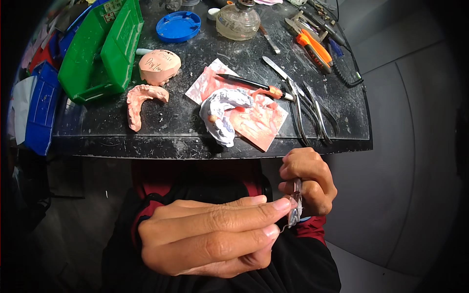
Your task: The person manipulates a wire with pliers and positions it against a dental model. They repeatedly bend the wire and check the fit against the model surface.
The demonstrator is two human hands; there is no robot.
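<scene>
Below the bench edge, my left hand (210,234) pinches a thin bent wire (282,230) at the tip of a metal tool (296,195) that looks like pliers. My right hand (308,178) has its fingers curled round that tool, whose handles are mostly hidden. Above them on the bench, a white dental cast (220,117) rests on a pink-smeared pad (264,136), along with a black pencil-like tool (244,80). Several steel pliers (317,110) lie to the right of the pad.
The dark bench (171,141) also holds a pink horseshoe cast (137,105), a pink block cast (159,66), green (88,63) and blue (41,107) bins, a blue lid (178,27), a glass burner (237,24), a brush (268,39) and orange-handled cutters (315,51).
</scene>
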